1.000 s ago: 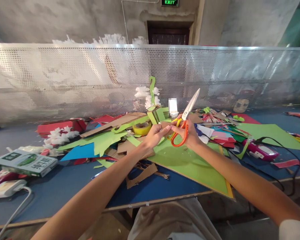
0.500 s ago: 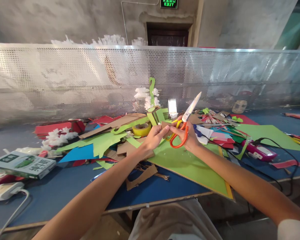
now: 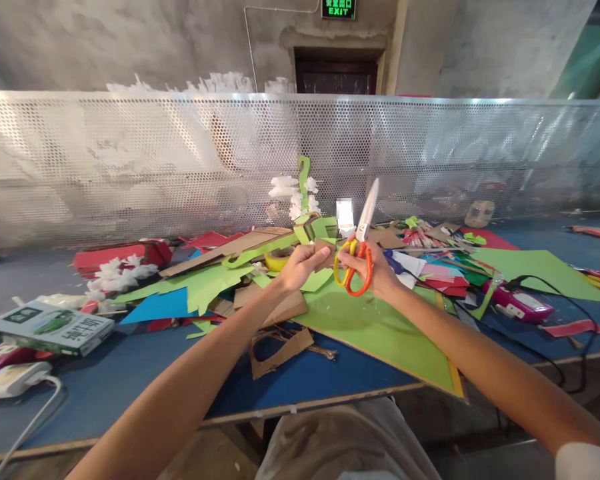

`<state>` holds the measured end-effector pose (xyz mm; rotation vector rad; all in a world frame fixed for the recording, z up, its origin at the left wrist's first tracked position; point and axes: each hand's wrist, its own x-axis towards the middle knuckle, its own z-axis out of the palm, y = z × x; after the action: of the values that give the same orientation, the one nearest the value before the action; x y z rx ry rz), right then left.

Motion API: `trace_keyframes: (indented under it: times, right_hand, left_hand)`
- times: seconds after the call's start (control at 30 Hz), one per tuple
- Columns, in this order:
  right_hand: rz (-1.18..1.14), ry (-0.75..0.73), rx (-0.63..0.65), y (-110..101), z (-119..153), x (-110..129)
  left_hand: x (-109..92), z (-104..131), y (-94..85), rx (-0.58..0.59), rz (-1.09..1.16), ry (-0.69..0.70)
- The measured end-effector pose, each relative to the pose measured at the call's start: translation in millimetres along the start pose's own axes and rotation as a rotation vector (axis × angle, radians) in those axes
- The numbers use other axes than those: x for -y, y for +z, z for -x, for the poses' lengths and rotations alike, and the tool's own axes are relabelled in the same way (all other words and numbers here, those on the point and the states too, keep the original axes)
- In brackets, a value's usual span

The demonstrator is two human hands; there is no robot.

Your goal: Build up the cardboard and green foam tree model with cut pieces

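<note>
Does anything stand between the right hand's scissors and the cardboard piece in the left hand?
Nothing visible does: the scissors in the right hand have their handles beside the cardboard piece in the left hand; touching is unclear.

Right hand [image 3: 377, 268]: scissors [image 3: 363, 230], blades smooth, bright metal, handles glossy, plastic-looking. Left hand [image 3: 298, 269]: cardboard piece [image 3: 325, 248], matt. Below the grip: green sheet [image 3: 380, 327], smooth, matt paper. Right of it: magenta device [image 3: 525, 305], glossy, plastic-looking. Toward the body: clothing [image 3: 340, 440], matt cloth. Beyond: perforated screen [image 3: 155, 160], shiny metal; wall [image 3: 180, 40], rough, cement-like.
</note>
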<state>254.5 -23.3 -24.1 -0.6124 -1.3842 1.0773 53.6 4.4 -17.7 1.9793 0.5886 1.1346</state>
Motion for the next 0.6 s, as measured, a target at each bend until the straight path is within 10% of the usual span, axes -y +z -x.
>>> trace_keyframes:
  times: [0.27,0.6]
  right_hand:
    - [0.371,0.195,0.408,-32.7,-5.8,18.8]
    - [0.545,0.211,0.566,-22.8,6.9,39.3]
  left_hand:
    - [1.8,0.0,-54.7,0.114,0.040,-0.010]
    - [-3.1,-0.5,-56.2,0.163,0.029,-0.018]
